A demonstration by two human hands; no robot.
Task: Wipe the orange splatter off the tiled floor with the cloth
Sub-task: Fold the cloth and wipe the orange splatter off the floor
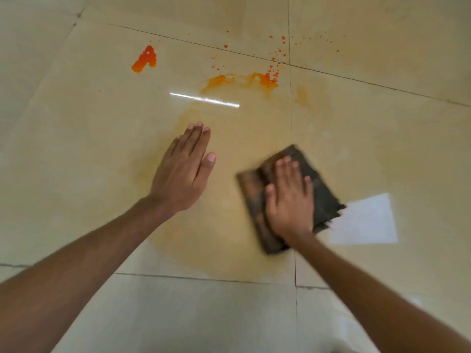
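Cloth (322,197) under right hand (290,202), fingers straight, pressing; left hand (183,171) flat, fingers together, over tiled floor (76,149).

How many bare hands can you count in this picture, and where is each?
2. The left hand is spread flat over the pale yellow smear on the beige tiled floor; the right hand presses the dark brown folded cloth beside it.

The tiled floor (76,149) was glossy beige with dark grout lines (292,110). On it lay a thick orange blob (145,59), an orange streak (239,81), fine droplets (277,52), a pale orange film (216,238) nearer me, and the dark folded cloth (323,194) under my right hand (290,200).
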